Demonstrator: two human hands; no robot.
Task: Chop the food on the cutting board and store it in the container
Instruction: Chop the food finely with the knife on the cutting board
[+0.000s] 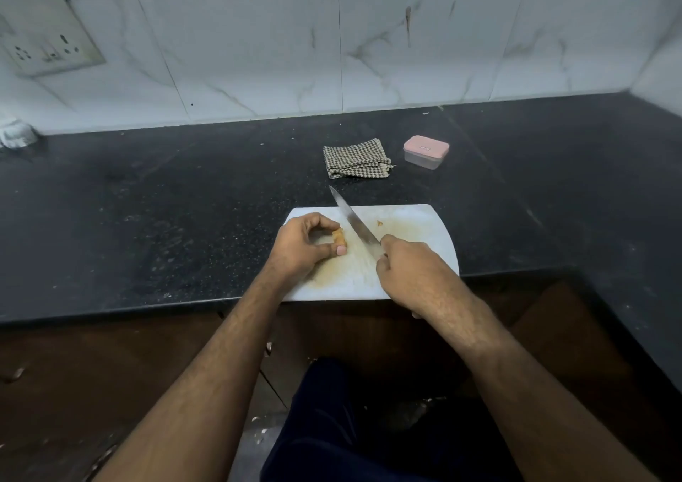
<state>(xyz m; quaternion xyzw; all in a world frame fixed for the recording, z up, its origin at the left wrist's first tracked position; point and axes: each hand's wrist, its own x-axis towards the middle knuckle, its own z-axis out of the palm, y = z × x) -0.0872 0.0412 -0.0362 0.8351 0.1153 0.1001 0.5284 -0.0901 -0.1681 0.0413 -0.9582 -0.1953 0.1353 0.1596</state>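
Note:
A white cutting board (pixel 424 223) lies at the front edge of the black counter. On its left part my left hand (pixel 300 247) pinches a small orange-brown piece of food (pixel 338 238) between curled fingers and thumb. My right hand (pixel 409 271) grips the handle of a knife (pixel 354 223); the blade points up and to the left, just right of the food. A tiny scrap of food (pixel 379 223) lies right of the blade. The small clear container with a pink lid (pixel 426 151) stands shut behind the board to the right.
A folded checked cloth (pixel 356 158) lies behind the board, left of the container. The black counter (pixel 166 204) stretches left and wraps round at the right. A wall socket (pixel 48 38) sits on the tiled wall; a white crumpled thing (pixel 14 132) is at the far left.

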